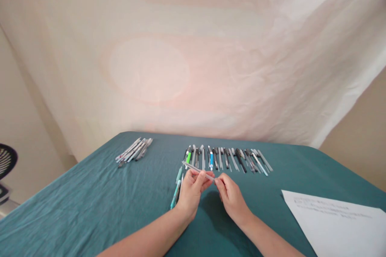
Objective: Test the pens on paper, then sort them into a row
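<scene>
My left hand (193, 190) and my right hand (229, 194) meet over the teal tablecloth (90, 204) and together hold a thin clear pen (197, 170). The left hand's fingers pinch its middle, and the pen's far end points up and left. The right hand's fingertips pinch its near end. A long row of pens (229, 160) lies just beyond the hands. Two teal pens (177, 186) lie on the cloth right beside my left hand.
A smaller pile of pale pens (134, 151) lies at the back left of the table. A white sheet of paper (334, 219) with faint print lies at the right front. A white draped sheet (193, 56) hangs behind the table. A dark fan (5, 160) stands at the far left.
</scene>
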A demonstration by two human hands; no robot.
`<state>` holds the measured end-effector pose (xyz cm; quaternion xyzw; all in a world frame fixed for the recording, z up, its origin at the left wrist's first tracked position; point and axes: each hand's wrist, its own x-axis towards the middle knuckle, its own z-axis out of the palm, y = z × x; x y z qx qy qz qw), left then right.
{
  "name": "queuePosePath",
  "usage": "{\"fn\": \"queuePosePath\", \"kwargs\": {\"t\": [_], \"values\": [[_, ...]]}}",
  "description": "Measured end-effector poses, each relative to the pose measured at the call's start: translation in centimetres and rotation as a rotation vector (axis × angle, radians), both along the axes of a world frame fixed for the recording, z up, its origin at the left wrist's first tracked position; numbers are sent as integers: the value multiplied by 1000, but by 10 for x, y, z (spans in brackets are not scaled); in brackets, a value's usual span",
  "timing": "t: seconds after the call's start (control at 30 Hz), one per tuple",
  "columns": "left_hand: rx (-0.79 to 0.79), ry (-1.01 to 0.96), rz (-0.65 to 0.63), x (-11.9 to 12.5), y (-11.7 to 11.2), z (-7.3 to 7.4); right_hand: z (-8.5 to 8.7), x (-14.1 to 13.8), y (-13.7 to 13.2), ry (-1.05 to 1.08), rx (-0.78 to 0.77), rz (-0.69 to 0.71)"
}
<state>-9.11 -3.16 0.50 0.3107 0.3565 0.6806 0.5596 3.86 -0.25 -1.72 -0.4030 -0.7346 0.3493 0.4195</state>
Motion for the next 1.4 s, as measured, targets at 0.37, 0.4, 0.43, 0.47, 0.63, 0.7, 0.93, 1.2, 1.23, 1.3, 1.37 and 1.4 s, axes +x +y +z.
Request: {"fn": "queuePosePath", "kwargs": {"t": [0.37,0.4,0.43,0.47,0.63,0.7,0.93,1.2,1.23,1.3,1.37,1.4], "values": [[7,3,8,-2,2,-3,0,1,3,112,-236,150],[10,4,12,-2,2,-3,1,1,3,103,-218,146],[13,4,17,-2,2,-3,2,2,3,94,-193,140],[15,3,23,-2,2,-3,2,2,2,85,-164,131],[16,-8,35,-1,3,-4,2,1,3,80,-113,105],[11,-3,25,-1,3,-4,0,1,4,86,-175,114],[16,-20,40,-2,4,-6,-1,3,7,47,-115,102],[9,-10,51,-2,5,-9,-4,3,12,98,-245,122],[7,-14,57,-2,5,-9,-5,3,12,88,-226,118],[6,-17,62,-3,6,-9,-4,3,12,78,-201,105],[14,-9,61,-3,6,-8,-4,3,10,74,-205,120],[18,-2,59,-3,6,-8,-3,3,10,78,-221,136]]}}
